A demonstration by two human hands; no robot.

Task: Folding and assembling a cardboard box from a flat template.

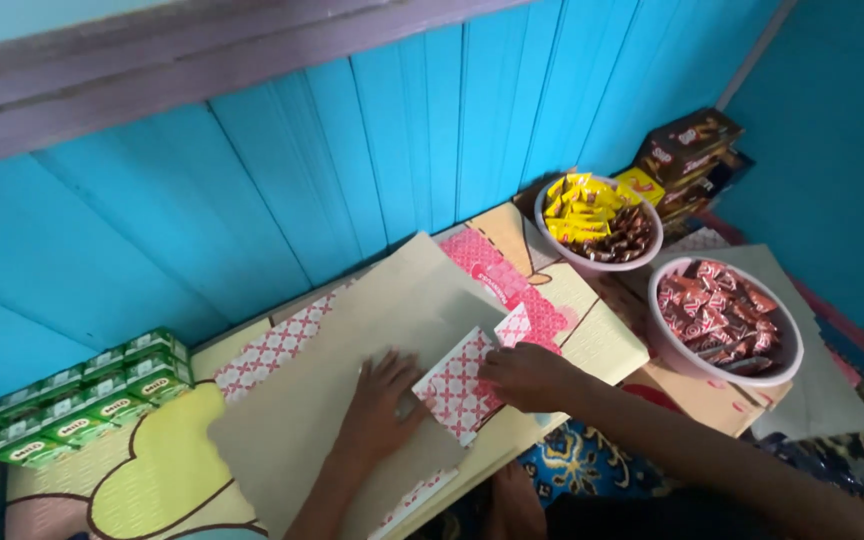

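Now, from my remote seat, I note what the head view gives me.

Left hand: my left hand [384, 402] lies low in the middle of the frame, palm down, fingers spread and flat on the brown paper sheet [352, 380]; it grips nothing, only presses.

Right hand: my right hand [524, 372] sits just right of it, fingers curled and pinched on the edge of the red-and-white patterned paper [457, 388].

Patterned paper: it is folded over the brown sheet, between the two hands, touching both; its underside shows white at the fold.

Brown sheet: it spreads across the centre of the frame, over a low table [152, 470] with a yellow cartoon print.

Green cartons: a block of small green drink cartons [92, 392] stands at the left edge, well apart from the hands.

Bowls: at the upper right, one pink bowl [652, 252] holds yellow and dark wrapped sweets; a second pink bowl [787, 362], lower right, holds red-wrapped snacks.

Boxes: brown snack boxes [690, 150] are stacked behind the bowls against the blue plank wall [352, 150].
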